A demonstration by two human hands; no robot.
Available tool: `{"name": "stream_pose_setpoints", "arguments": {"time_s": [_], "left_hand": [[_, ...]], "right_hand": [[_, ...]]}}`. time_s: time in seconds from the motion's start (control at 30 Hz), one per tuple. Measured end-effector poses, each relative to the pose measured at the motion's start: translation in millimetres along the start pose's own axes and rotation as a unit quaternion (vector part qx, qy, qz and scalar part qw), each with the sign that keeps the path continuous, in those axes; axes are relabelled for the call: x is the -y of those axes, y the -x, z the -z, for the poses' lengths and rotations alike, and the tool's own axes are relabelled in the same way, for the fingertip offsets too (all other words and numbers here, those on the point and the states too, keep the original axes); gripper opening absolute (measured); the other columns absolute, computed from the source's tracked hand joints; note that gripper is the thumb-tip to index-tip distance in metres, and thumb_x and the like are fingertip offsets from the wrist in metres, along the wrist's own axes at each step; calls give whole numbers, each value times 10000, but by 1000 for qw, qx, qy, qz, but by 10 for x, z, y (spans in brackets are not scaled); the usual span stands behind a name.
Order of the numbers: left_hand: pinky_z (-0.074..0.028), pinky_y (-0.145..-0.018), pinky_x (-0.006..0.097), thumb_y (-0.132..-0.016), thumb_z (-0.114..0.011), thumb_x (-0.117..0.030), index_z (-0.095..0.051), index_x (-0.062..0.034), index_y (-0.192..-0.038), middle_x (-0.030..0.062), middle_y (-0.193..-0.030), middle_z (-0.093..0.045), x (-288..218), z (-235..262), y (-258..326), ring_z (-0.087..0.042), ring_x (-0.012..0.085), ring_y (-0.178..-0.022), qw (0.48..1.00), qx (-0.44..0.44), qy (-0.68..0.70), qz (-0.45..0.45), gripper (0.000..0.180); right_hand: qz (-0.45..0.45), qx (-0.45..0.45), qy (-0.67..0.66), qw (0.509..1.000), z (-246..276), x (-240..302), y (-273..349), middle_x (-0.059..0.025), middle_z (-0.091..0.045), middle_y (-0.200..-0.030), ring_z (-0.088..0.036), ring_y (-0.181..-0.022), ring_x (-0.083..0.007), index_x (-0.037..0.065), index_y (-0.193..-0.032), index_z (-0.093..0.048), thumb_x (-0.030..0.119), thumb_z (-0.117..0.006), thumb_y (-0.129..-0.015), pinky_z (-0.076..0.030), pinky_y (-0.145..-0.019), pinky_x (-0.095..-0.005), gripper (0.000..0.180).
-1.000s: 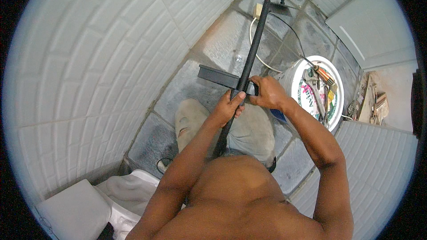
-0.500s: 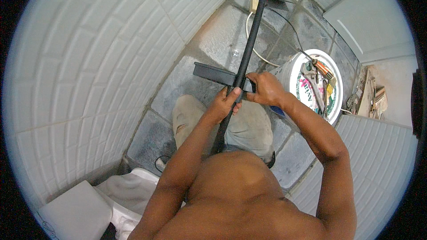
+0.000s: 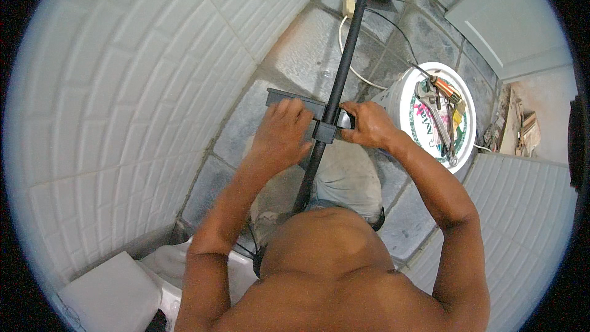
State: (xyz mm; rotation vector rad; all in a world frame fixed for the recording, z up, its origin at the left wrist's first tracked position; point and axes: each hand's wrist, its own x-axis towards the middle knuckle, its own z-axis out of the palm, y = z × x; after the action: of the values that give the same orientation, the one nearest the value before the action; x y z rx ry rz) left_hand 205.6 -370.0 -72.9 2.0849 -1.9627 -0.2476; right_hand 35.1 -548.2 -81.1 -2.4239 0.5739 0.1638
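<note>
A long black pole [image 3: 346, 61] slants from the top of the view down between my knees. A grey clamp-like block [image 3: 324, 131] sits around it, with a flat dark grey bar [image 3: 295, 101] reaching left from it. My left hand [image 3: 283, 135], slightly blurred, lies over the bar with its thumb spread away from the fingers; a firm grip does not show. On the block's right side, my right hand [image 3: 372, 124] pinches a dark end piece [image 3: 346, 119] between thumb and fingers.
A white bucket [image 3: 470, 104] stands to my right. On its lid lie an adjustable wrench [image 3: 435, 117] and an orange-handled tool [image 3: 447, 90]. A white cable [image 3: 342, 46] and a dark flat-headed tool [image 3: 382, 2] are farther off. A toilet [image 3: 114, 289] is at lower left, beside the tiled wall.
My left hand has let go of the pole by the block and moved left and up over the grey bar. My right hand stays at the end piece.
</note>
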Motion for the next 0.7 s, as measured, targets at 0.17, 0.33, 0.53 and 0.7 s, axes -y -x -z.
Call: {"name": "stream_pose_setpoints", "arguments": {"time_s": [0.17, 0.33, 0.53, 0.7], "left_hand": [[-379, -1032, 526, -586, -856, -196, -551, -24, -1165, 165, -1176, -572, 183, -116, -362, -547, 345, -1186, 991, 6, -44, -126, 676], [-467, -935, 500, -591, -849, -166, -549, -4, -1166, 180, -1133, -610, 339, -177, -674, -603, 391, -1088, 972, 180, 49, -143, 668], [-514, -859, 479, -647, -804, -117, -618, -75, -1118, 144, -1087, -654, 506, -140, -827, -636, 388, -1019, 968, 209, 76, -117, 509], [-526, -841, 471, -676, -766, -93, -631, -91, -1127, 130, -1096, -666, 583, -185, -810, -647, 385, -1005, 970, 163, 122, -133, 471]], "right_hand": [[4, 3, 19, 1000, -17, 28, -27, -262, -663, -790, -668, -741, -426, -11, -1167, -652, 265, -770, -684, -532, -719, -470, 569], [17, -10, 7, 1000, -39, -38, -24, -249, -669, -791, -672, -756, -416, -1, -1148, -656, 354, -791, -701, -531, -738, -473, 586], [70, 1, -43, 997, -38, -120, -53, -241, -648, -986, -653, -924, -423, -24, -1190, -605, 447, -809, -689, -532, -819, -499, 717], [38, -11, 59, 997, -146, -34, -76, -168, -556, -992, -616, -920, -378, -28, -1200, -559, 534, -864, -615, -513, -781, -445, 867]]}}
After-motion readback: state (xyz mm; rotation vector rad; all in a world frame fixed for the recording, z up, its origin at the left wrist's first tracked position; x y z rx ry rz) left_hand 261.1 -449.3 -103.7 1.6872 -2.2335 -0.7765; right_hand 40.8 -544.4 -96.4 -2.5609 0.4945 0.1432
